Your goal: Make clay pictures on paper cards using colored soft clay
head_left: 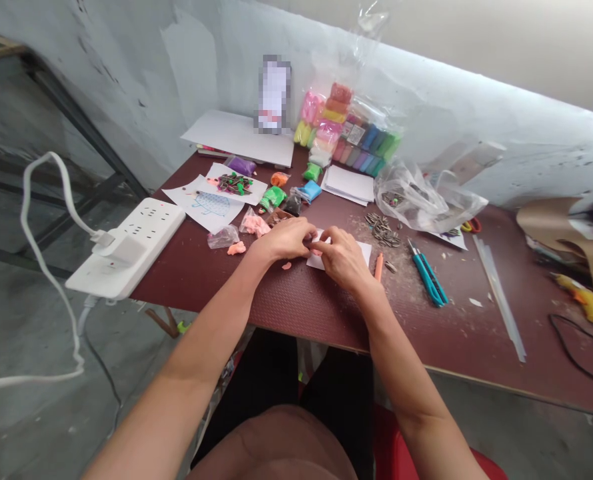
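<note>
My left hand (pixel 292 239) and my right hand (pixel 344 257) meet over a small white card (pixel 362 250) on the table. Pink clay (pixel 316 252) shows on the card between my fingertips. The fingers of both hands are pinched together; a small dark bit shows at the left fingertips, too small to name. Right of the card lie an orange stick-like tool (pixel 379 267) and a pile of striped seeds (pixel 382 230). Left of my left hand are pink clay in a wrapper (pixel 255 225) and a loose pink lump (pixel 236 248).
Left stands a white power strip (pixel 126 247); a drawing sheet (pixel 209 205) lies behind it. Clay packs (pixel 349 133) lean on the wall beside a blurred phone (pixel 273 97). Rightward are a teal utility knife (pixel 427 272), clear glue sticks (pixel 499 297), a plastic bag (pixel 426 197) and a yellow glue gun (pixel 584 297).
</note>
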Available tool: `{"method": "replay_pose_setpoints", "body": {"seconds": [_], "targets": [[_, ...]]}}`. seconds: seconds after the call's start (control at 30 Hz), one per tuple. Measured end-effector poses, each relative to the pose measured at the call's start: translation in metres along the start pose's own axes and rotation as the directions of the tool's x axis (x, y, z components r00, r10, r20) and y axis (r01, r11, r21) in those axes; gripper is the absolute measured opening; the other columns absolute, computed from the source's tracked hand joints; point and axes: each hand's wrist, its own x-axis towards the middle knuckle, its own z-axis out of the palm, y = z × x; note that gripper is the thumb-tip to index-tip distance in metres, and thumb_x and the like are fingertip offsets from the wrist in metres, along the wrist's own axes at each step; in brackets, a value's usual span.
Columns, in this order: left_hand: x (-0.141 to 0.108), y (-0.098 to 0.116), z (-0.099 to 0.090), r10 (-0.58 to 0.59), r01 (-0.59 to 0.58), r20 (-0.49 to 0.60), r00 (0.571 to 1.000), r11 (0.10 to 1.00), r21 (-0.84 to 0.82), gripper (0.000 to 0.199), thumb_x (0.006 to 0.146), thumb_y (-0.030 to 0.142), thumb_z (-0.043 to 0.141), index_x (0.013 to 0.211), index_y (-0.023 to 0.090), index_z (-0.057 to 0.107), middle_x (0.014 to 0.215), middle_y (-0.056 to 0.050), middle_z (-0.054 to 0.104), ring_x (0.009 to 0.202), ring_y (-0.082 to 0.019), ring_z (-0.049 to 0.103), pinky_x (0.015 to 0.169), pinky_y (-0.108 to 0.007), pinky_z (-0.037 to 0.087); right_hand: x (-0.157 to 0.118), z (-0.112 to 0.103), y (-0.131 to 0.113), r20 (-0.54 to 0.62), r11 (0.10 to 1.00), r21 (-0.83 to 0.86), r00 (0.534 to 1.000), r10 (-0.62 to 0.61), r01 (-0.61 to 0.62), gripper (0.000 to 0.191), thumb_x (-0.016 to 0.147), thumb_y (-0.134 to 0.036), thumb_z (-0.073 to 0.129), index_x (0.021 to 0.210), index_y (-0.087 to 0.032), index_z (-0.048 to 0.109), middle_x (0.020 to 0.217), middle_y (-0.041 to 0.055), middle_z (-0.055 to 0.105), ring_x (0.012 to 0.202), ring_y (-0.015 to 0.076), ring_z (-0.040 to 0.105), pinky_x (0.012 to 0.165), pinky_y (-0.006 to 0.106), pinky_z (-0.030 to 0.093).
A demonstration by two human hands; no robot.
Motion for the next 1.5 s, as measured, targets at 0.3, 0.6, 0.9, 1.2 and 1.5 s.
{"method": "replay_pose_setpoints", "body": {"seconds": [0.3, 0.6, 0.9, 1.2, 1.5], "targets": [[0.003, -0.006, 0.004, 0.014, -0.014, -0.001, 1.000, 1.000, 0.010, 0.026, 0.078, 0.023, 0.073, 0.104, 0.018, 0.078, 0.109, -0.009, 0.072, 0.099, -0.025, 0.067, 0.084, -0.031, 0.048, -0.001, -0.001, 0.001, 0.023, 0.997, -0.031, 0.997, -0.077, 0.077, 0.035, 0.101, -0.011, 0.051, 0.106, -0.025, 0.083, 0.120, 0.0133, 0.067, 0.101, 0.0272, 0.058, 0.088, 0.042, 0.045], [0.001, -0.012, -0.003, 0.016, -0.053, -0.129, 0.991, 0.955, -0.292, 0.031, 0.077, 0.011, 0.062, 0.103, 0.016, 0.078, 0.095, -0.006, 0.078, 0.084, -0.019, 0.069, 0.079, -0.029, 0.054, -0.001, -0.002, 0.005, -0.289, 0.971, 0.236, 0.952, 0.103, -0.034, 0.038, 0.096, -0.009, 0.048, 0.108, -0.024, 0.079, 0.102, 0.0080, 0.069, 0.088, 0.0208, 0.065, 0.080, 0.035, 0.050], [0.000, -0.038, -0.009, -0.185, 0.167, -0.416, 0.890, 0.983, -0.081, 0.028, 0.084, 0.021, 0.072, 0.110, 0.016, 0.081, 0.111, -0.012, 0.078, 0.109, -0.031, 0.068, 0.104, -0.043, 0.052, -0.001, -0.008, 0.014, -0.430, 0.913, 0.310, 0.817, 0.384, -0.266, 0.012, 0.093, -0.025, 0.060, 0.083, -0.022, 0.065, 0.080, 0.0036, 0.069, 0.070, 0.0184, 0.059, 0.071, 0.032, 0.044], [-0.004, -0.040, -0.013, -0.235, 0.232, -0.335, 0.912, 0.971, -0.051, 0.023, 0.082, 0.022, 0.075, 0.103, 0.016, 0.082, 0.103, -0.013, 0.079, 0.101, -0.030, 0.070, 0.095, -0.041, 0.054, 0.000, -0.004, 0.006, -0.315, 0.884, 0.360, 0.853, 0.415, -0.297, 0.027, 0.097, -0.038, 0.060, 0.076, -0.023, 0.067, 0.071, 0.0034, 0.069, 0.065, 0.0180, 0.057, 0.066, 0.031, 0.041], [-0.004, -0.038, -0.016, -0.264, 0.265, -0.398, 0.878, 0.963, -0.054, 0.027, 0.084, 0.008, 0.062, 0.093, 0.019, 0.085, 0.097, -0.010, 0.083, 0.099, -0.028, 0.074, 0.096, -0.038, 0.056, 0.012, 0.002, -0.003, -0.158, 0.890, 0.346, 0.917, 0.366, -0.296, 0.027, 0.098, -0.033, 0.058, 0.080, -0.021, 0.074, 0.080, 0.0072, 0.076, 0.073, 0.0199, 0.065, 0.070, 0.030, 0.044]]}}
